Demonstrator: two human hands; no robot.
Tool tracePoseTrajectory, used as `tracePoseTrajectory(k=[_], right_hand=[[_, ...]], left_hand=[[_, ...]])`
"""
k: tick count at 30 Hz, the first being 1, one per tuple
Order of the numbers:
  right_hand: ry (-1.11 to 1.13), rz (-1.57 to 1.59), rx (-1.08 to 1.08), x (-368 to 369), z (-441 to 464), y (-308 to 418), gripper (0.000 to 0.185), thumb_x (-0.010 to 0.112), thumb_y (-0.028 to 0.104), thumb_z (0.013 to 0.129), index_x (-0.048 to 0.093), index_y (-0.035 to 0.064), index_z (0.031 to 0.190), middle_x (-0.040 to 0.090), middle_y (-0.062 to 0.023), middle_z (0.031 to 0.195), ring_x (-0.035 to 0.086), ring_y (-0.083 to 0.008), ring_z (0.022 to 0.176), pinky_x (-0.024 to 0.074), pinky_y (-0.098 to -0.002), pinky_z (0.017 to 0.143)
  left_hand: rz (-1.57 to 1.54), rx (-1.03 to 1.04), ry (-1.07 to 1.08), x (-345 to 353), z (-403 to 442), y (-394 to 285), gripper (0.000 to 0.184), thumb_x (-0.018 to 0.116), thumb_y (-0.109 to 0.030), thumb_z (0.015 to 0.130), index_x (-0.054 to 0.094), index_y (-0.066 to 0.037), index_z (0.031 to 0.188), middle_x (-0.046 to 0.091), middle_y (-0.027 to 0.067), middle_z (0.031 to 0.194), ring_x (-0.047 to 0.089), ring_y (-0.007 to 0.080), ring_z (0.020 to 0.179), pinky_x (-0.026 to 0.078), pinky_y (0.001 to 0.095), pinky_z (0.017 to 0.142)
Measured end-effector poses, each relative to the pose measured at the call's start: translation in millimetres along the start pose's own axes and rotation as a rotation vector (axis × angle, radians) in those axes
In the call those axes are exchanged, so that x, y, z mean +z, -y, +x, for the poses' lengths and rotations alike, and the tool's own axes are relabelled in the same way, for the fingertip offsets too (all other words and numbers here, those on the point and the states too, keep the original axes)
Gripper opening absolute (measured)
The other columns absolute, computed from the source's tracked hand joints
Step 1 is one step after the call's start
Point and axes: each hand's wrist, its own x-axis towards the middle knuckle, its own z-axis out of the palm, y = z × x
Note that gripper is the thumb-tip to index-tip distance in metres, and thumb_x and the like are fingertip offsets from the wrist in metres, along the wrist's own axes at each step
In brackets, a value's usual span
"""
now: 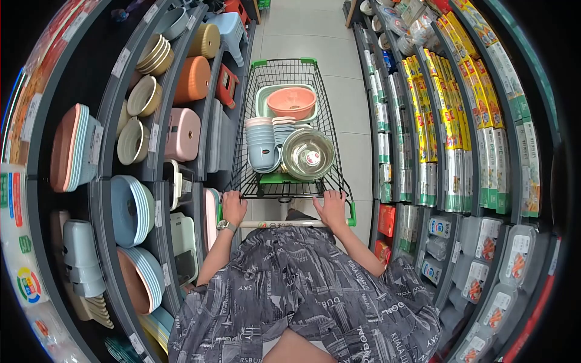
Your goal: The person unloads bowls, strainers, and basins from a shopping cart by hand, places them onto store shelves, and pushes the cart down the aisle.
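A black wire shopping cart with green corners stands directly ahead of me. My left hand, a watch at its wrist, curls its fingers over the left end of the cart's rear rim. On the right end of the same rim, my right hand is closed in a similar way. The pale handlebar runs between my wrists. In the cart are a pink basin inside a pale green tub, a stack of light-blue cups and a clear round bowl.
Shelves on the left carry stacked blue bowls, beige pots, an orange stool and a pink stool. Yellow boxes and clear plastic containers fill the right shelves. A tiled aisle continues beyond the cart.
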Motion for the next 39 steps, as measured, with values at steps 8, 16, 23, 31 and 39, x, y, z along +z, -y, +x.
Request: tracePoseTrajectory(k=[8,16,23,31,39], right_hand=[[-0.03,-0.024,-0.019,7,-32,6,0.045,0.061,0.044,0.094,0.062,-0.0002,0.096,0.064,-0.0178,0.1,0.058,-0.0341,0.103,0.0313,-0.0526,0.107],[-0.055,-0.027,-0.029,19,-70,17,0.044,0.063,0.045,0.092,0.064,0.0005,0.096,0.066,-0.0173,0.101,0.059,-0.0344,0.103,0.0338,-0.0535,0.105],[-0.009,0.028,0.016,21,-107,26,0.045,0.058,0.044,0.096,0.067,0.0003,0.097,0.068,-0.0176,0.105,0.059,-0.0352,0.106,0.0338,-0.048,0.107],[0.132,0.094,-0.18,13,-147,25,0.032,0.053,0.033,0.1,0.065,0.0033,0.104,0.067,-0.0166,0.106,0.059,-0.0356,0.107,0.038,-0.047,0.101],[0.103,0.016,-0.158,32,-183,33,0.037,0.057,0.032,0.098,0.061,0.0,0.116,0.067,-0.0197,0.107,0.059,-0.0373,0.106,0.0409,-0.0479,0.096]], left_hand=[[-0.011,0.078,-0.022,-2,-41,7,0.027,0.066,-0.014,0.081,0.062,0.003,0.102,0.059,0.0201,0.107,0.05,0.0398,0.113,0.046,0.0475,0.097],[-0.036,0.109,-0.238,-4,-93,14,0.023,0.062,-0.013,0.085,0.061,0.002,0.101,0.06,0.021,0.113,0.05,0.04,0.119,0.045,0.0488,0.098],[-0.224,0.072,-0.351,-13,-133,24,0.011,0.058,-0.01,0.087,0.063,-0.003,0.093,0.063,0.0143,0.1,0.057,0.0342,0.103,0.045,0.0469,0.09],[-0.22,0.046,-0.405,-15,-174,44,0.009,0.06,-0.013,0.085,0.06,-0.005,0.089,0.059,0.0121,0.095,0.056,0.0321,0.099,0.045,0.0444,0.085],[-0.106,0.078,-0.565,-22,-216,50,0.01,0.059,-0.011,0.084,0.061,-0.005,0.092,0.059,0.0124,0.1,0.056,0.0328,0.107,0.044,0.0457,0.095]])
